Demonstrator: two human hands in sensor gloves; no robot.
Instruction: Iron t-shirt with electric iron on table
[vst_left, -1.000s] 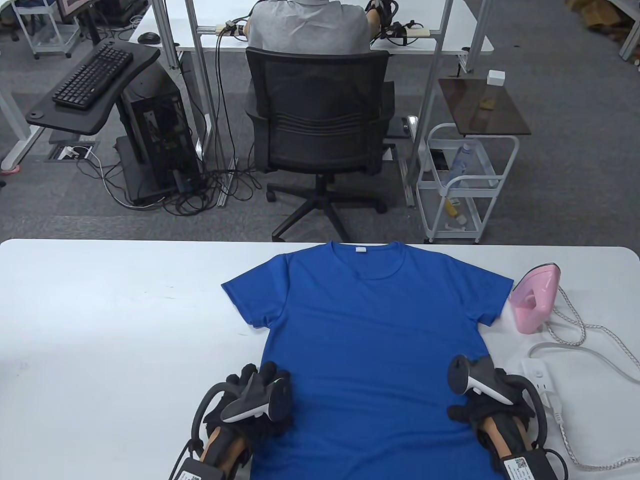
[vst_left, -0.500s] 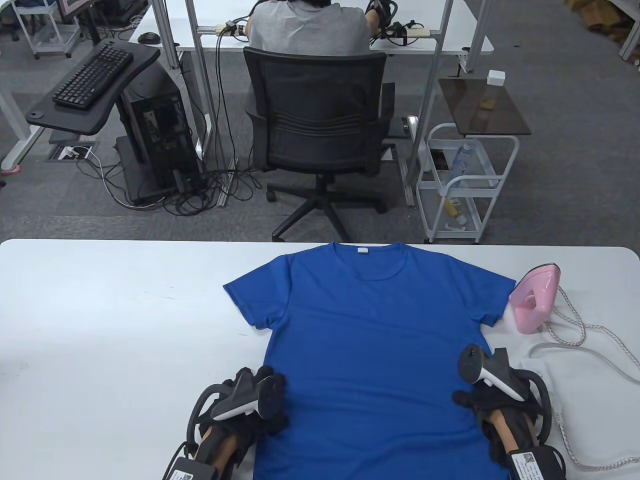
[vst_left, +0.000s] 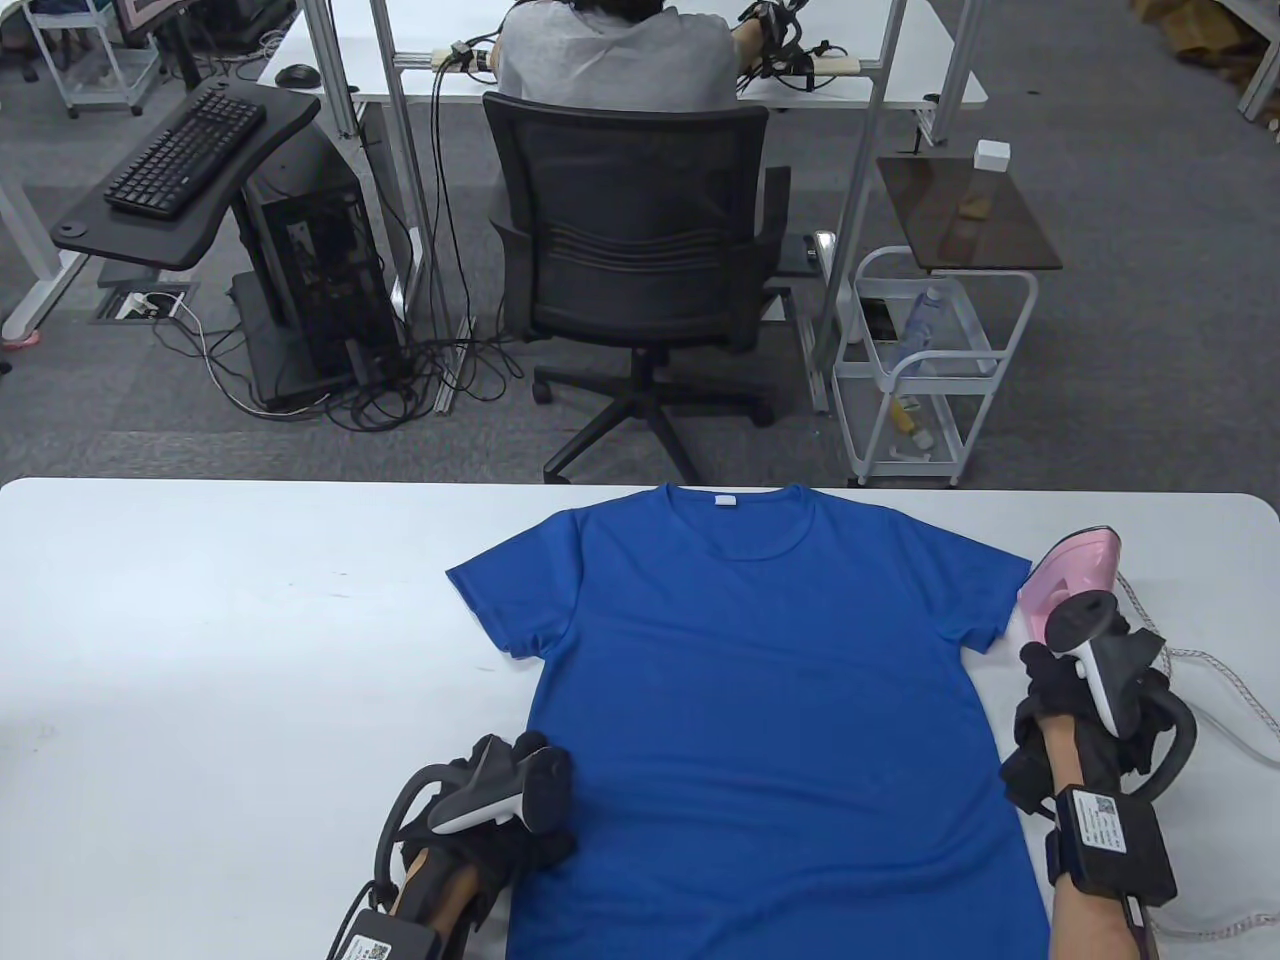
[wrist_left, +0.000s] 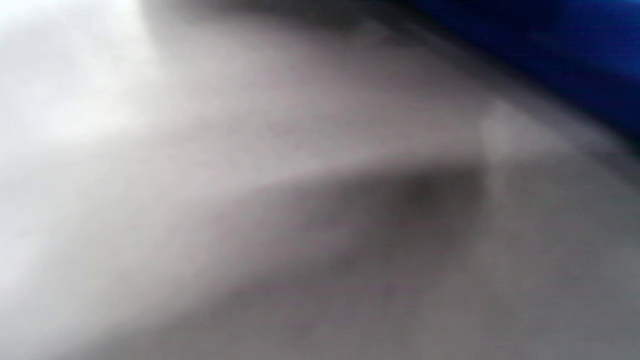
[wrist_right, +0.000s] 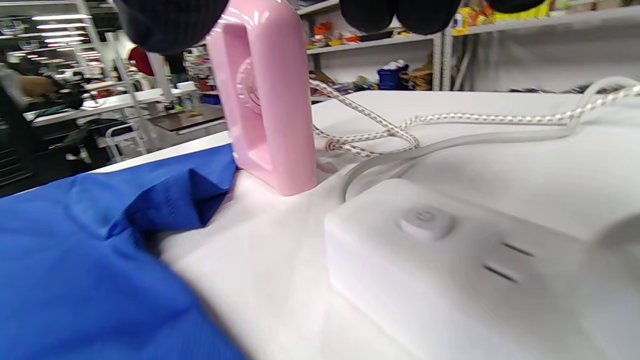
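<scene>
With the blue t-shirt (vst_left: 760, 690) flat on the table (vst_left: 220, 620), the right hand (vst_left: 1085, 690) reaches, fingers not yet closed, for the upright pink iron (wrist_right: 262, 100) beside its sleeve, needing a handle grip next, while the left hand (vst_left: 495, 810) rests at the hem, grip unclear

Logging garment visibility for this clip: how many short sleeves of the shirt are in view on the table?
2. The blue t-shirt's left sleeve lies flat toward the table's middle; the right sleeve reaches the upright pink electric iron, beside the right hand.
</scene>
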